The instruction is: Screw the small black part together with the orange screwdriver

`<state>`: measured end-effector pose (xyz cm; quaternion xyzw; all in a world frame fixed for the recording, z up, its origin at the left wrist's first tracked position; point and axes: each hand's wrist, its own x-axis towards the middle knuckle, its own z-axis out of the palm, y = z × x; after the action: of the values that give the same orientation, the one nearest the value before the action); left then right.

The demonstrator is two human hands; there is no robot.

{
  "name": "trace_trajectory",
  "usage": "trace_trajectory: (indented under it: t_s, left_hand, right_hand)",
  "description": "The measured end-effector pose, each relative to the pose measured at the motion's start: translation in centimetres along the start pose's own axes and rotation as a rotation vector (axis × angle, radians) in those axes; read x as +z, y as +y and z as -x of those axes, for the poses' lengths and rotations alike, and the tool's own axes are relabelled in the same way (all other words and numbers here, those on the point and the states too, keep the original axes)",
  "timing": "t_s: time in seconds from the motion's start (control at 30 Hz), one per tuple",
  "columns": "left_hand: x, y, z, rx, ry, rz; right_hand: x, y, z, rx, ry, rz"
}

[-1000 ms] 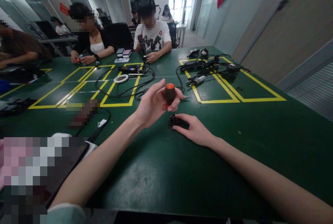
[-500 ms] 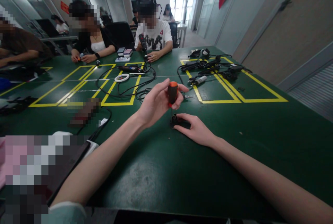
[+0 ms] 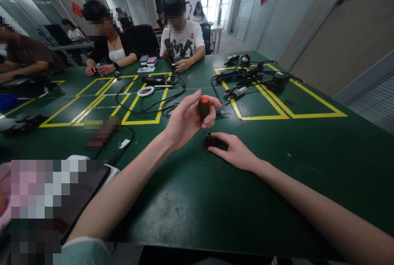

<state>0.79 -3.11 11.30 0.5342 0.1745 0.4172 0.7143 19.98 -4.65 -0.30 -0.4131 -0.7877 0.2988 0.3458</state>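
Note:
My left hand (image 3: 187,119) is closed around a screwdriver (image 3: 204,108) with a black and orange handle, held upright with its thin shaft pointing down. The shaft's lower end meets a small black part (image 3: 207,143) on the green table, though the exact contact is too small to make out. This part has a short upright tube and a flat body. My right hand (image 3: 235,150) grips it from the right, thumb at the near side and fingers at the far side, pressing it to the tabletop.
Yellow tape marks the green table (image 3: 172,211). Tangled black cables (image 3: 243,76) lie far right; a white ring (image 3: 145,91) and more cables are beyond my left hand. A dark phone-like slab (image 3: 89,195) lies near left. Across the table, a co-worker (image 3: 181,43) holds a power drill (image 3: 169,48).
The whole view has shifted slightly. Both hands keep their hold on the screwdriver and the black part, with hardly any movement between them.

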Motion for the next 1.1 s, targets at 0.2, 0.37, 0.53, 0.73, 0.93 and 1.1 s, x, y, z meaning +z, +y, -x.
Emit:
trace_trajectory:
  t_s: [0.2,0.37,0.53,0.73,0.93,1.1]
  left_hand:
    - [-0.03,-0.24,-0.05,0.003,0.036,0.021]
    - [0.0,-0.32,0.14,0.019,0.031,-0.016]
    - [-0.05,-0.12,0.04,-0.022,0.002,-0.01]
    - [0.07,-0.45,0.06,0.017,0.035,0.015]
    - [0.04,-0.14,0.07,0.004,0.013,-0.029]
    - [0.0,-0.08,-0.02,-0.003,0.016,-0.014]
  right_hand:
    - [-0.02,-0.11,-0.01,0.008,0.004,0.001]
    - [-0.07,-0.09,0.0,0.001,0.004,-0.002]
    - [-0.09,-0.05,0.03,0.007,0.0,0.003]
    - [0.09,0.22,0.02,0.001,0.009,0.016]
    - [0.05,0.1,-0.01,-0.002,0.005,0.011]
    - [-0.02,-0.02,0.01,0.009,-0.004,0.002]
